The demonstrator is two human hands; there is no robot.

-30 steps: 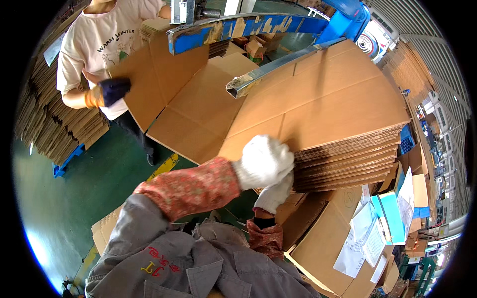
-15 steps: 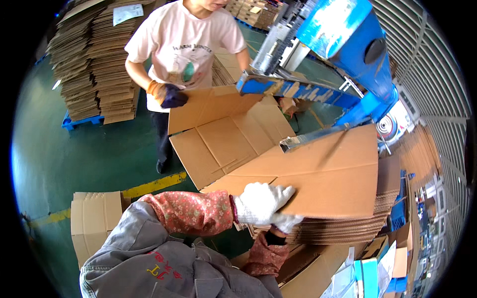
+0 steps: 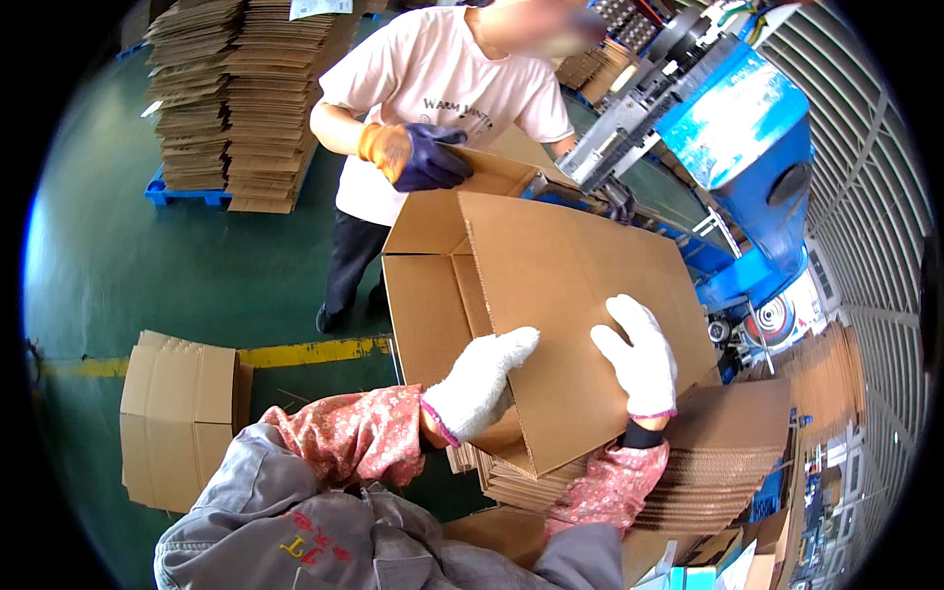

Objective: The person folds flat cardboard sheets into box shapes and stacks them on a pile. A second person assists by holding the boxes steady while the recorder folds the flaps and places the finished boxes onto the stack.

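Note:
A brown cardboard box [image 3: 590, 285] stands in front of me, one large panel folded up over the blue machine's arm. My left hand [image 3: 479, 385], in a white knit glove, is closed on the panel's left edge. Its thumb lies on the outer face; the other fingers are partly hidden behind the edge. Flat against the same panel, further right, rests my right hand [image 3: 641, 359], gloved in white, thumb and fingers apart. Across from me, a co-worker's purple-gloved hand [image 3: 431, 157] holds the box's far flap. The blue machine's head [image 3: 615, 147] is over the far edge.
Under the box, to the right, lies a stack of flat cardboard sheets [image 3: 723, 442]. More folded cardboard [image 3: 177, 423] stands on the green floor at left. Tall cardboard piles [image 3: 275, 108] rest on a blue pallet [image 3: 187, 190] behind. The blue machine column [image 3: 757, 206] rises at right.
The large panel, lying flat before, is now folded up and over. My hands have moved apart, the right one further right on the panel. The co-worker leans closer to the machine.

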